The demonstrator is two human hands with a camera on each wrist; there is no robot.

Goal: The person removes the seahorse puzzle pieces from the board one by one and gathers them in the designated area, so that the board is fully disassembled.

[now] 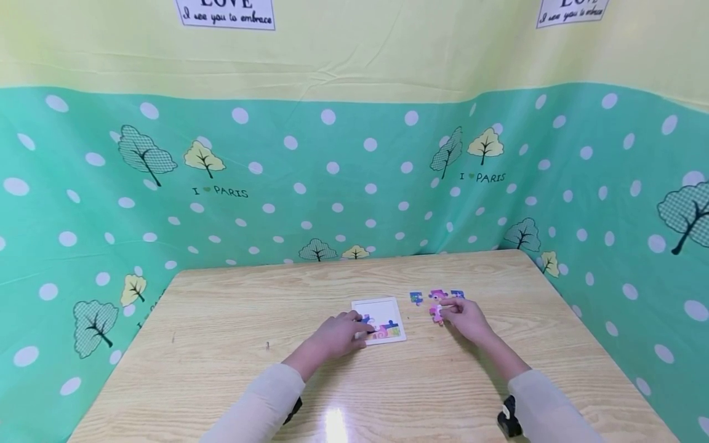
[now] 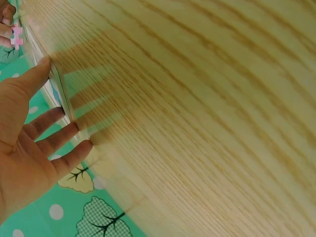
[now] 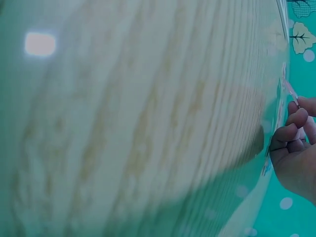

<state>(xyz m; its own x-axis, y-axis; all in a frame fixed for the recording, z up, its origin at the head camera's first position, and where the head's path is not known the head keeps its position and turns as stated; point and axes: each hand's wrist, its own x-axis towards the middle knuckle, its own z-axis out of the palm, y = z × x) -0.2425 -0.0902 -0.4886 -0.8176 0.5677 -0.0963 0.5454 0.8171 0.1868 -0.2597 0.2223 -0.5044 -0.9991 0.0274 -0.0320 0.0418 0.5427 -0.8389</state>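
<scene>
A square white puzzle tray (image 1: 382, 307) lies on the table, its lower part filled with joined pieces (image 1: 389, 331) in pink, blue and green. Across its left edge rests my left hand (image 1: 336, 335), its thumb and fingers extended along the rim in the left wrist view. To the right of the tray my right hand (image 1: 469, 319) pinches a pink puzzle piece (image 1: 435, 314) between thumb and fingertips. That piece shows edge-on in the right wrist view (image 3: 290, 90). Just beyond the right hand lie loose pieces: a blue one (image 1: 416, 298), a pink one (image 1: 437, 295) and another blue one (image 1: 456, 294).
The wooden table (image 1: 232, 320) reaches back to a green dotted cloth (image 1: 332, 166) that hangs behind it and along both sides. A tiny scrap (image 1: 268, 346) lies on the left of the tabletop. Dark wrist straps (image 1: 508, 418) show near the sleeves.
</scene>
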